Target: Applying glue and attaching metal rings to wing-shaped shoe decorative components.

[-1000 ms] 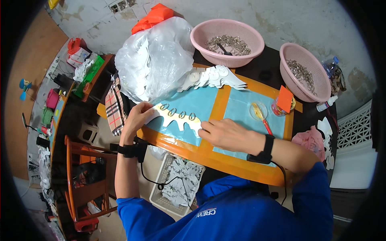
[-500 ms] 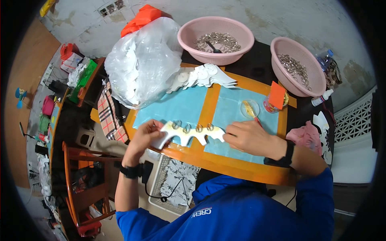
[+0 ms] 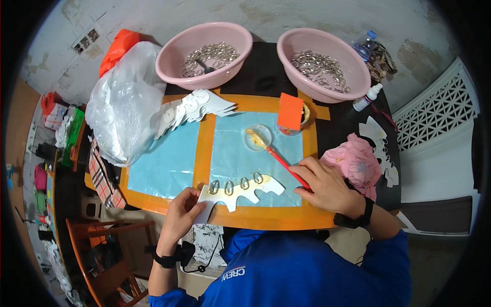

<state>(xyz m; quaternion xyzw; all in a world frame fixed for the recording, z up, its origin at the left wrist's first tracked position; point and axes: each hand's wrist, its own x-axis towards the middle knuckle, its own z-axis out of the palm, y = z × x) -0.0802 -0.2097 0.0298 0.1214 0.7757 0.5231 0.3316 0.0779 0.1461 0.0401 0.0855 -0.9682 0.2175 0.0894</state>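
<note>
To the left of the left hand and farther off, I see a puffed-up clear plastic bag (image 3: 123, 105). The left hand (image 3: 184, 211) is narrow, thumb and fingers pinching the left end of a white scalloped strip (image 3: 258, 196), which reaches out to that hand's right. Four metal rings (image 3: 228, 188) stand in a row along the strip's yellowish band. Ahead of my right hand (image 3: 327, 187), a brush (image 3: 280, 159) has its bristles in a round clear dish (image 3: 250, 146); that hand holds its red handle. Just beyond the right wrist sits a crumpled pink cloth (image 3: 354, 159).
</note>
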